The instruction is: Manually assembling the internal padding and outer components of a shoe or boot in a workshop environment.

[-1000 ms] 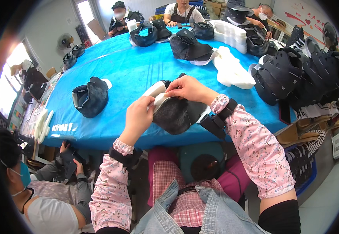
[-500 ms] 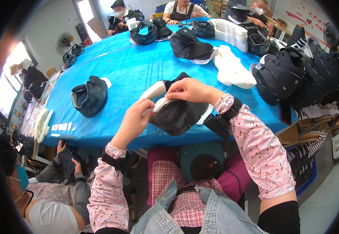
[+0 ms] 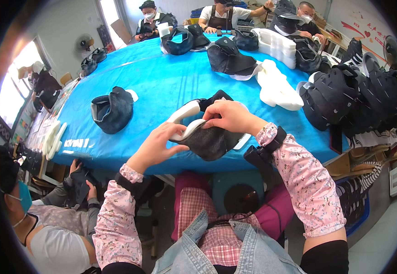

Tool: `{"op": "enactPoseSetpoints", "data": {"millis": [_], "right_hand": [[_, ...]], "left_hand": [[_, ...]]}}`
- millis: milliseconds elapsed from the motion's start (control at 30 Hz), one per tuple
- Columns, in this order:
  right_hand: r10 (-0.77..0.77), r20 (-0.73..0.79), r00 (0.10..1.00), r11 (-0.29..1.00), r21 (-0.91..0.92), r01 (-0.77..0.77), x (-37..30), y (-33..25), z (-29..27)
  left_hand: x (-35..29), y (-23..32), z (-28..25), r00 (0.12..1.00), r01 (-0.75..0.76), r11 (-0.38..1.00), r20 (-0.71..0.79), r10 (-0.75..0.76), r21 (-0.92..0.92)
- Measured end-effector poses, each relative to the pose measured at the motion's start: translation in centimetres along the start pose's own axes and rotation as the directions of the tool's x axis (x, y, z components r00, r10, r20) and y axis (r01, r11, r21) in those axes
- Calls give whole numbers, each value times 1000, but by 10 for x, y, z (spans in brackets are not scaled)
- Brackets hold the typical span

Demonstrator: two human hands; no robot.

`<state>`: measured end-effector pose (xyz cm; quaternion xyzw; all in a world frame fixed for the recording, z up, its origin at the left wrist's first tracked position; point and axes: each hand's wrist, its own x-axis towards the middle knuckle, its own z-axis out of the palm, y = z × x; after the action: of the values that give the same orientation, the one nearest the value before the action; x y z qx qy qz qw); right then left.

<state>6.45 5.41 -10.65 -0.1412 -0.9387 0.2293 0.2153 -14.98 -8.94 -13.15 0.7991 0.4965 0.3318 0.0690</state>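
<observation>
In front of me, over the table's near edge, is a black shoe upper (image 3: 211, 144) with white foam padding (image 3: 185, 111) along its opening. My right hand (image 3: 232, 118) pinches the rim where white lining meets black fabric. On the left side, my left hand (image 3: 156, 142) holds the white edge between its fingers and thumb, the thumb lying outside against the black fabric. The fingertips of both hands are partly hidden by the rim.
A blue-covered table (image 3: 153, 86) spreads ahead. Another black upper (image 3: 112, 111) stands to the left. White foam pieces (image 3: 278, 86) and stacked black uppers (image 3: 333, 93) lie to the right. One person (image 3: 61, 233) sits at my left; several others sit across the table.
My left thumb has spread away from the fingers and moved down onto the black fabric. The right hand has shifted slightly right and down along the rim. A person opposite has raised an arm.
</observation>
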Motion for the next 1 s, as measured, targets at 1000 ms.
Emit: {"op": "enactPoseSetpoints", "data": {"millis": [1000], "right_hand": [[-452, -20, 892, 792, -469, 390, -74, -6, 18]], "left_hand": [[42, 47, 34, 920, -387, 803, 249, 302, 454]]}}
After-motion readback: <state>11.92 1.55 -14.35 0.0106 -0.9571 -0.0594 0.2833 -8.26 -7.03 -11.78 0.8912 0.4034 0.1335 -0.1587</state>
